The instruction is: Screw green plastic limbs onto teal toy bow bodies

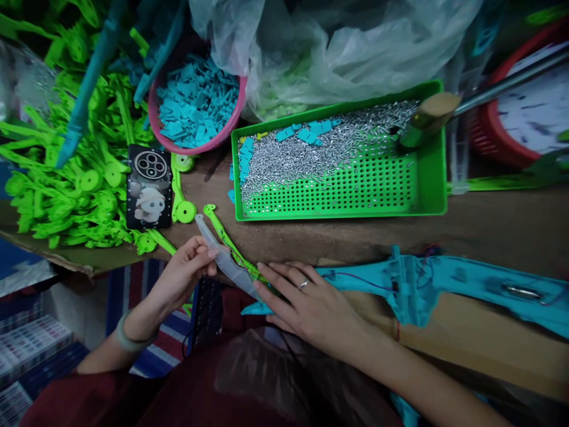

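A thin translucent whitish plastic piece (232,268), long and curved, is pinched between the thumb and fingers of my left hand (195,261). Right behind it lies a slim bright green plastic part (222,233) with small details along its length. My right hand (306,302), wearing a ring, rests with fingers stretched over the near ends of both pieces; its fingertips touch them, and the thumb is hard to make out. From beneath this hand a long blue plastic part (368,280) with thin wires runs right along the bench edge.
A green perforated tray (340,214) holds many small metal screws or pins, some blue pieces and a hammer-like tool (427,118). Behind stands a pink bowl (195,147) of blue parts. Green parts (84,184) pile at left beside a phone (150,190). A red basket (493,136) is at right.
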Motion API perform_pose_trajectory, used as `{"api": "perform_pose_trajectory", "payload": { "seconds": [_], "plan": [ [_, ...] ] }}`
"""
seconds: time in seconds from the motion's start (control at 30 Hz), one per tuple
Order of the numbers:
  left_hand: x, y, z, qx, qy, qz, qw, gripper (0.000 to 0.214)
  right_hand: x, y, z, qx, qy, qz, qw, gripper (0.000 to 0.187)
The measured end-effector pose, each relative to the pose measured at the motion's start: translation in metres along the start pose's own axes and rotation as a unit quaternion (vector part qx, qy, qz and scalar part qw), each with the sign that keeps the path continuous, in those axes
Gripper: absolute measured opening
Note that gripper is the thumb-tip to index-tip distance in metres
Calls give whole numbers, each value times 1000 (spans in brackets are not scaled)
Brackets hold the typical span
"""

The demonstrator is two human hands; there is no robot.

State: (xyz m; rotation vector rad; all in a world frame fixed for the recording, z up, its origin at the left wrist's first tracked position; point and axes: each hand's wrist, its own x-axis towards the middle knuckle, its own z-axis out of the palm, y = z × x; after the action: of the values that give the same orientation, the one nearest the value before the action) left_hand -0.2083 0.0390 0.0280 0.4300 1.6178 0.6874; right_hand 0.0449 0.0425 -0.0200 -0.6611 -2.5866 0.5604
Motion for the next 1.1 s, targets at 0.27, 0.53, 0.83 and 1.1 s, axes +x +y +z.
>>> {"api": "perform_pose_trajectory", "payload": {
  "seconds": [0.27, 0.53, 0.83, 1.1],
  "plan": [
    [-7, 0, 2, 55, 25, 25, 998, 32, 0, 0, 0, 0, -5, 1, 1000, 32],
    [-4, 0, 4, -3, 21, 18, 1000, 34, -1, -1, 1, 4, -7, 6, 1000, 33],
    [1, -4, 6, 0, 19, 46, 999, 30, -1, -1, 1, -4, -5, 8, 1000, 33],
    [5, -4, 2, 109, 47, 84, 989, 35, -1, -1, 1, -9, -15, 10, 1000, 37]
  ]
}}
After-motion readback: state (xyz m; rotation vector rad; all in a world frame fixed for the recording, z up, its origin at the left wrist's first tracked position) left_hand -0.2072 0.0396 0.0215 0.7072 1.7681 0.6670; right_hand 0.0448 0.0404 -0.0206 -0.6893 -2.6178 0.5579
